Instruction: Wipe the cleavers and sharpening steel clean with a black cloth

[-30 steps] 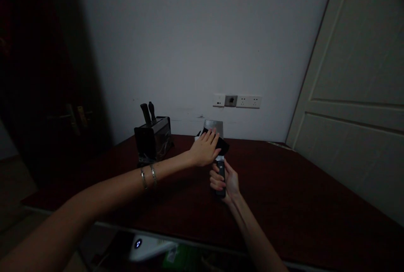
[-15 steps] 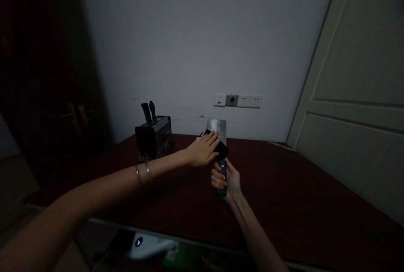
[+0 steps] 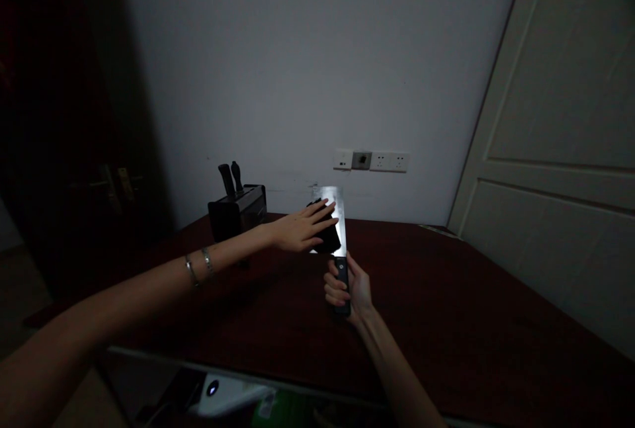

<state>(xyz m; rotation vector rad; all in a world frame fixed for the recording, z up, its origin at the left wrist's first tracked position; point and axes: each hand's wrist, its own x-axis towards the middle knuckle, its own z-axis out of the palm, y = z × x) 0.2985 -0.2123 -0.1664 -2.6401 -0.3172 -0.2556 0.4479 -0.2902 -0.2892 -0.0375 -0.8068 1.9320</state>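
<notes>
A cleaver is upright above the table, its broad shiny blade (image 3: 341, 213) pointing toward the wall and its black handle (image 3: 342, 272) toward me. My right hand (image 3: 360, 289) is wrapped round that handle. Against the blade lies a black cloth (image 3: 330, 239), pressed there by my left hand (image 3: 300, 226). The left fingers are spread and stretched out flat over the cloth. Part of the blade is hidden behind the cloth and fingers. Two bracelets (image 3: 198, 266) circle my left wrist.
A dark knife block (image 3: 238, 210) with two black handles sticking up stands at the left on the dark red table (image 3: 421, 322). Wall sockets (image 3: 380, 161) are behind. Below the front edge, a white item (image 3: 231, 395) and a green package (image 3: 282, 408) lie on a shelf.
Both hands and the cleaver have shifted slightly left. The left hand and cloth have slid left across the blade, its fingers now more spread, and more of the blade shows, reflecting brightly.
</notes>
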